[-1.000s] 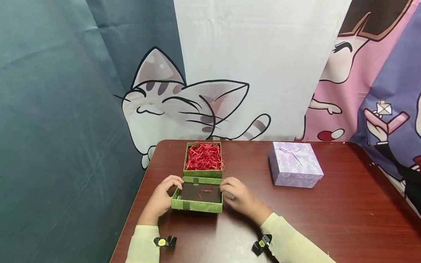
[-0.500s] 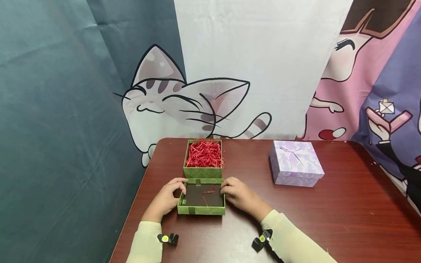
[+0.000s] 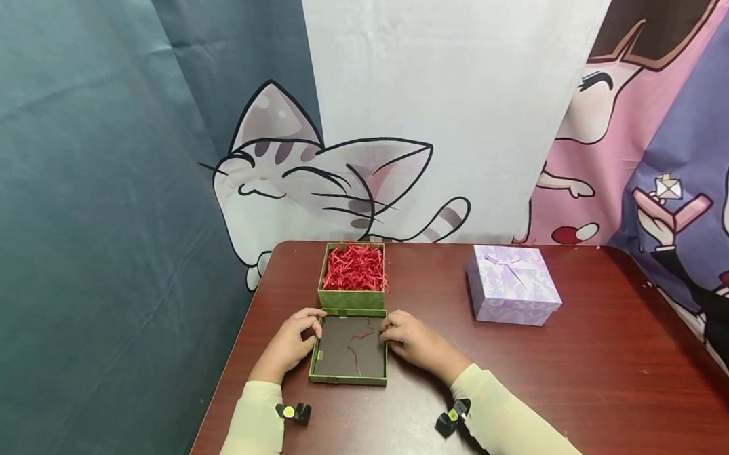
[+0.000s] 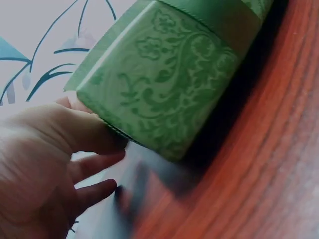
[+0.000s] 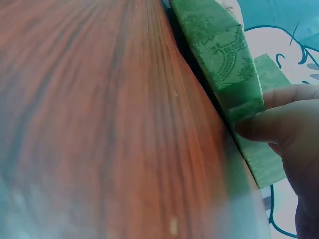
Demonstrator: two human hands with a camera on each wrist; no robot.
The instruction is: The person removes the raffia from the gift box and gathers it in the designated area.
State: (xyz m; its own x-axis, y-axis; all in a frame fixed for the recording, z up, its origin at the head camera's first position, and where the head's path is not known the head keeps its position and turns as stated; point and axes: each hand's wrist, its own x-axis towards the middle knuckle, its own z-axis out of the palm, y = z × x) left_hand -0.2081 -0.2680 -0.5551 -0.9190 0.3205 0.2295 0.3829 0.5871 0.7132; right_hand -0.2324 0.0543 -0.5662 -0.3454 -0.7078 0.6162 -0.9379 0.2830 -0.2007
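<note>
A green box lid (image 3: 338,356) lies with its dark inside facing up toward the head camera, a few red paper shreds on it. My left hand (image 3: 295,342) pinches its left wall near the far corner. On the opposite wall, my right hand (image 3: 417,339) pinches the rim between thumb and fingers. In the left wrist view the lid's embossed floral side (image 4: 164,84) shows, with the thumb at its lower edge. The right wrist view has the thumb against the lid's green side (image 5: 224,59). Right behind the lid stands the green box (image 3: 351,299), filled with red shredded paper (image 3: 354,267).
A lilac gift box (image 3: 513,282) with a ribbon bow stands at the back right of the brown wooden table (image 3: 614,352). A printed curtain (image 3: 382,64) hangs along the table's far edge.
The lid has shifted slightly right and its tilt has changed, so more of its inside faces the camera and its front wall shows less. Both hands have kept hold of it.
</note>
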